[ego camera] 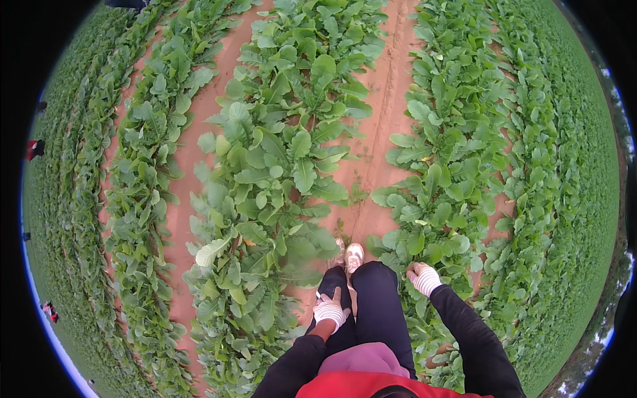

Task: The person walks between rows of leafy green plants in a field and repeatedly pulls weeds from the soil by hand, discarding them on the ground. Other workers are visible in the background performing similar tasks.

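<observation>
My left hand (331, 311), in a striped glove that leaves the fingers partly bare, rests on my left knee with its fingers spread and nothing in it. My right hand (423, 278), gloved alike, is stretched out at the edge of the leafy green crop row (438, 199) to my right. Its fingers are bent in among the leaves; whether they hold a leaf cannot be made out. To my left stands another crop row (278, 164) with broad lobed leaves, one of them a pale leaf (212, 251).
My shoes (354, 256) stand on a reddish bare-soil furrow (380, 149) between the two rows. Further rows (144, 164) run parallel on both sides. A few distant people (35, 149) are at the far left rim.
</observation>
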{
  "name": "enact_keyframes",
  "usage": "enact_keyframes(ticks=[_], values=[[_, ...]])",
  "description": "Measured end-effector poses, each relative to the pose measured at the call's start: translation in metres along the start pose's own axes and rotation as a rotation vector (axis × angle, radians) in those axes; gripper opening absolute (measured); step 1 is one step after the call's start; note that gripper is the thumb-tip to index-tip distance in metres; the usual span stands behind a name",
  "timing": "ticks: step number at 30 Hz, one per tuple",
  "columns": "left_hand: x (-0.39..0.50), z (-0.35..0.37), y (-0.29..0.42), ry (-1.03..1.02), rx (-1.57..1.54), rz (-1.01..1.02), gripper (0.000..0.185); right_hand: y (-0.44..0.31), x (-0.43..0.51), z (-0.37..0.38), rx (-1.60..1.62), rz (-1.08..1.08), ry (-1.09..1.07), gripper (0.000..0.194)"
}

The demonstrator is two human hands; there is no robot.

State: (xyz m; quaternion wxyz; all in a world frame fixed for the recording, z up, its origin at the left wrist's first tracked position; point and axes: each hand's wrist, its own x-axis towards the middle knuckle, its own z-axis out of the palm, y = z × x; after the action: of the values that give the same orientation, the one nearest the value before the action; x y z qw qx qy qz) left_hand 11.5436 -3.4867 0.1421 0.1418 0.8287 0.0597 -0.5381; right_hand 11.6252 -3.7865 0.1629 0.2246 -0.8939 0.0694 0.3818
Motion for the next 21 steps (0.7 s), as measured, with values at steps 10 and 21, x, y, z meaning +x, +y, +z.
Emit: enact_keyframes(ticks=[10, 21], values=[[0.107, -0.017, 0.039, 0.147, -0.033, 0.093, 0.057, -0.070, 0.312, 0.138, -0.317, -0.185, -0.151, 0.026], [0.149, -0.034, 0.046, 0.215, -0.178, 0.069, 0.050, -0.038, 0.512, 0.218, -0.035, 0.116, -0.285, 0.033]])
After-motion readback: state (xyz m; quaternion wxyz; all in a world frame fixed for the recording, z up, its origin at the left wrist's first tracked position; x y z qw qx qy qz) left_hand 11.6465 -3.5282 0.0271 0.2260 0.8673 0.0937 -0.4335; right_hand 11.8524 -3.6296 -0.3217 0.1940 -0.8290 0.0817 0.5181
